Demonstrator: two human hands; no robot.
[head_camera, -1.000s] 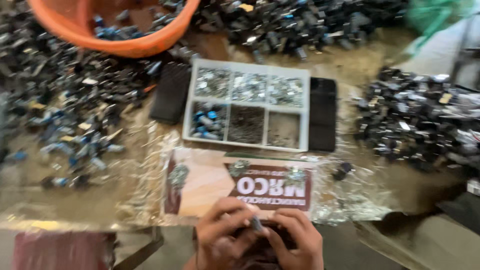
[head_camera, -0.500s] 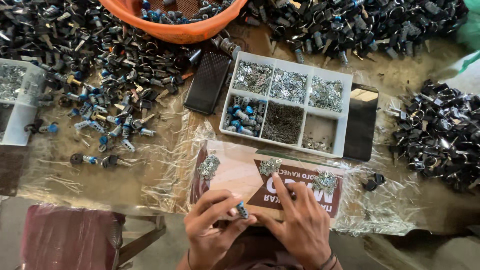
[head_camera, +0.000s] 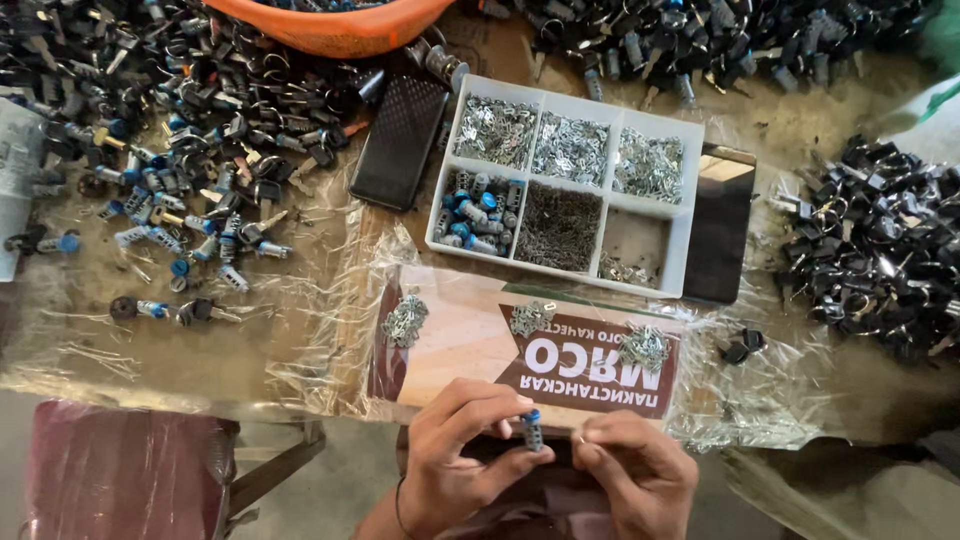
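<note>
My left hand (head_camera: 460, 450) pinches a small lock cylinder (head_camera: 531, 431), metal with a blue cap, at the near table edge. My right hand (head_camera: 632, 468) is close beside it with fingertips pinched together at the cylinder's side; whether it holds a tiny part I cannot tell. Both hands hover over the near edge of a printed cardboard sheet (head_camera: 460, 345) under clear plastic, which carries three small heaps of metal bits (head_camera: 405, 320).
A white compartment box (head_camera: 690, 205) with small metal parts and blue-capped cylinders lies beyond the sheet, between two dark phones (head_camera: 400, 140). Heaps of lock cylinders (head_camera: 200, 130) lie left, black parts (head_camera: 880, 240) right, an orange basin (head_camera: 350, 25) at the back. A maroon stool (head_camera: 120, 470) stands near left.
The view has shifted so the table sits further right and nearer. My hands have come together on the blue-capped cylinder, which now stands upright between my fingers.
</note>
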